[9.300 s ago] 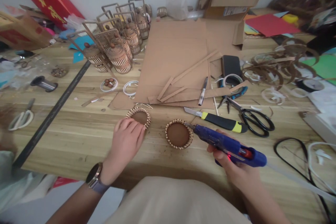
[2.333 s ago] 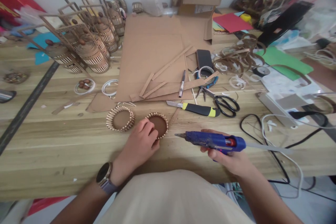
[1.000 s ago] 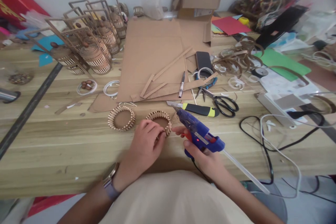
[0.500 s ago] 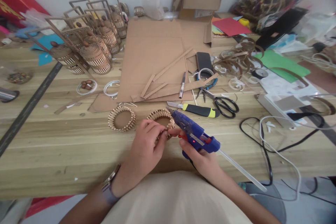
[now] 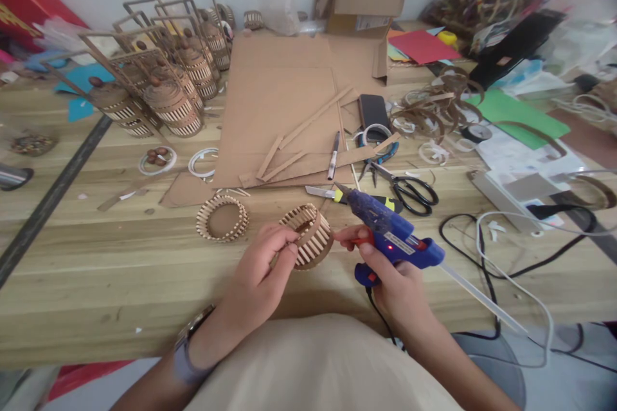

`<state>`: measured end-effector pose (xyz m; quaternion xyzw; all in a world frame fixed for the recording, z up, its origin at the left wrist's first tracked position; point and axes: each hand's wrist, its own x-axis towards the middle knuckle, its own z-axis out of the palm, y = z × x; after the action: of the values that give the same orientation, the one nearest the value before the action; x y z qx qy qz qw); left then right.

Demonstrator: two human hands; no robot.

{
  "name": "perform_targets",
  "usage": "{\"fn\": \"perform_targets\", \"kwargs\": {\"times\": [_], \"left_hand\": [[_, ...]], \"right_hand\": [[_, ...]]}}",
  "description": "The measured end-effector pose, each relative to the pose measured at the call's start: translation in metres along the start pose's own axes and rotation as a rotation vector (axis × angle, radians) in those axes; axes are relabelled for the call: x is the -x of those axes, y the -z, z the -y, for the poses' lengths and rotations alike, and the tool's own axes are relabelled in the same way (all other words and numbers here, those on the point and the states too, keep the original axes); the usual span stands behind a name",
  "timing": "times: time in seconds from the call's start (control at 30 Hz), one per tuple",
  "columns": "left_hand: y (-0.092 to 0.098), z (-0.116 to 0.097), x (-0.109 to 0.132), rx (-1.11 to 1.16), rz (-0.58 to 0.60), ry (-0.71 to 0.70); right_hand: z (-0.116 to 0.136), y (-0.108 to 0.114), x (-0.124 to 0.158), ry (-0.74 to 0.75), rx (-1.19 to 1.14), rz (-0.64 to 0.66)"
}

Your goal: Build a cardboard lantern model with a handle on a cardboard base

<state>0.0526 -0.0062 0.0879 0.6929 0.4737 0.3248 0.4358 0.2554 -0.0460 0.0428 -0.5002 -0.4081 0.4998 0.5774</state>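
Observation:
Between the thumb and fingers of my left hand (image 5: pixel 263 266) is the near left edge of a small round basket (image 5: pixel 314 245) made of pale slats with brown bands. The basket is tilted, so its slatted side shows. In my right hand (image 5: pixel 398 282) is a blue hot glue gun (image 5: pixel 385 225) with a small red light lit. Its nozzle points up and left, apart from the basket, and a clear glue stick (image 5: pixel 486 298) sticks out of its back. A second slatted ring (image 5: pixel 222 218) with a brown base lies left of the basket.
A utility knife (image 5: pixel 380 201), scissors (image 5: pixel 414 196) and a marker (image 5: pixel 333 155) lie beyond the glue gun. Cardboard (image 5: pixel 277 99) with loose strips covers the middle back. Several finished lidded baskets (image 5: pixel 173 106) stand at back left. Cables (image 5: pixel 482 270) loop at right.
The glue gun has moved right and away from the basket. The basket in my left hand has tipped, showing its slatted side and a brown band along its rim.

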Motion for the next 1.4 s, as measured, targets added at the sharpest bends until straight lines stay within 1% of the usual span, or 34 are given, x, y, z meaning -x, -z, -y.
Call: {"fn": "perform_targets", "kwargs": {"times": [0.1, 0.2, 0.27, 0.33, 0.47, 0.57, 0.7, 0.8, 0.93, 1.2, 1.27, 1.4], "left_hand": [[0.003, -0.002, 0.001, 0.032, 0.027, 0.050], [0.006, -0.002, 0.003, 0.063, 0.084, 0.156], [0.008, -0.001, 0.005, 0.090, 0.096, 0.224], [0.011, 0.000, 0.007, 0.114, 0.101, 0.251], [0.015, 0.001, 0.010, 0.133, 0.116, 0.227], [0.016, 0.000, 0.011, 0.142, 0.115, 0.222], [0.016, 0.000, 0.011, 0.153, 0.123, 0.212], [0.015, 0.003, 0.010, 0.141, 0.116, 0.223], [0.013, 0.006, 0.007, 0.120, 0.085, 0.248], [0.011, 0.002, 0.004, 0.181, 0.055, 0.245], [0.010, 0.002, 0.003, 0.180, 0.042, 0.231], [0.010, 0.004, 0.001, 0.163, 0.023, 0.154]], "right_hand": [[-0.005, 0.002, 0.000, -0.020, -0.029, -0.010], [-0.006, 0.001, -0.002, -0.058, -0.053, -0.005], [-0.006, 0.000, -0.003, -0.069, -0.065, -0.007], [-0.006, -0.001, -0.004, -0.074, -0.079, -0.024], [-0.003, -0.004, -0.006, -0.097, -0.110, -0.060], [0.000, -0.006, -0.006, -0.079, -0.139, -0.077], [0.002, -0.007, -0.005, -0.087, -0.148, -0.067], [0.002, -0.006, -0.003, -0.094, -0.125, -0.042], [0.001, -0.004, -0.001, -0.061, -0.080, 0.017], [0.002, -0.002, 0.005, -0.047, -0.109, 0.117], [0.002, -0.003, 0.006, -0.048, -0.102, 0.140], [0.002, -0.002, 0.006, -0.056, -0.077, 0.176]]}}
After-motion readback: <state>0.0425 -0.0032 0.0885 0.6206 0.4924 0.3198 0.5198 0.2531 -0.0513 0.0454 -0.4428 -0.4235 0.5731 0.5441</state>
